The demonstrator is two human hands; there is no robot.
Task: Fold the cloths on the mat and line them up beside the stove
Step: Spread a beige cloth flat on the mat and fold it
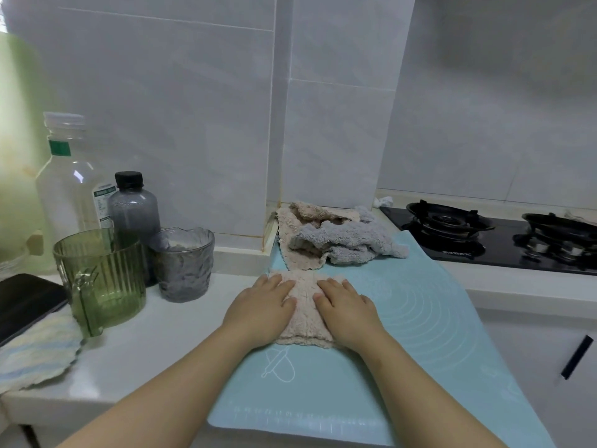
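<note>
A folded beige cloth (305, 310) lies on the light blue mat (403, 334) near its left edge. My left hand (263, 305) presses flat on the cloth's left side, and my right hand (347, 307) presses flat on its right side, fingers straight. At the mat's far end sits a loose heap: a grey cloth (349, 244) crumpled on top of another beige cloth (302, 218). The black gas stove (484, 236) lies to the right of that heap.
Left of the mat stand a green ribbed pitcher (100, 276), a grey textured glass (182, 263), a dark bottle (134, 215) and a clear bottle (69, 179). A phone (26, 302) and a striped cloth (35, 354) lie at far left. Tiled walls rise behind.
</note>
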